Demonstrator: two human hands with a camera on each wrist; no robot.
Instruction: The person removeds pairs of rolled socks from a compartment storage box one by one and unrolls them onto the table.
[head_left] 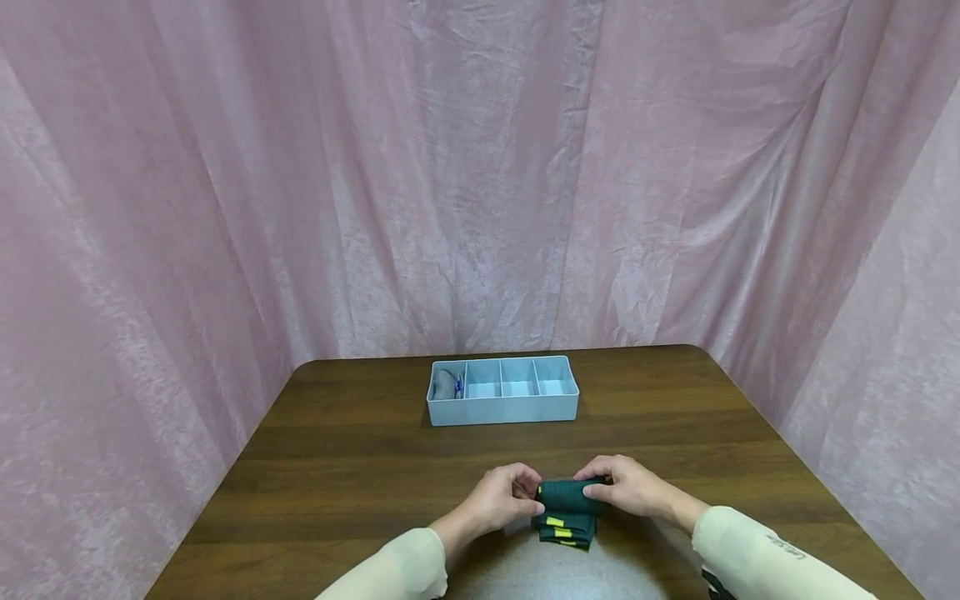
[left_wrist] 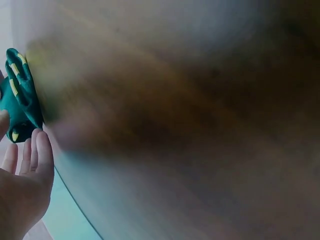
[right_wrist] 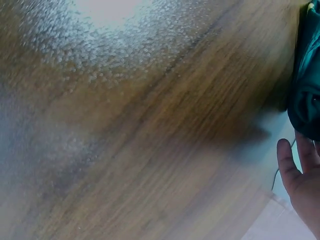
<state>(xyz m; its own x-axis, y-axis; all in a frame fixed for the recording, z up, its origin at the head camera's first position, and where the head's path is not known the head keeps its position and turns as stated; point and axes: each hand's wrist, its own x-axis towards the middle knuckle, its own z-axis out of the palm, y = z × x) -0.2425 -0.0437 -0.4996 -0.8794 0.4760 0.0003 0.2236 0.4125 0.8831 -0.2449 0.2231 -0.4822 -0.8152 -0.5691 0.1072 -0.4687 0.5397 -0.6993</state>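
Dark green socks point(head_left: 567, 497) with yellow patches lie near the table's front edge, their far part rolled up and several flat layers trailing toward me. My left hand point(head_left: 498, 497) holds the left end of the roll between thumb and fingers. At the right end, my right hand point(head_left: 630, 487) grips the roll, thumb in front and fingers behind. The left wrist view catches the socks point(left_wrist: 22, 95) and a hand point(left_wrist: 30, 185) at its left edge. In the right wrist view, the spiral end of the roll point(right_wrist: 305, 110) sits above my fingers point(right_wrist: 286, 155).
A light blue organizer box point(head_left: 502, 410) with several compartments stands farther back on the wooden table point(head_left: 345, 467). Its leftmost compartment contains a grey fabric bundle point(head_left: 445, 384) with a bit of blue beside it. Pink curtains point(head_left: 487, 183) hang behind the table and along both sides.
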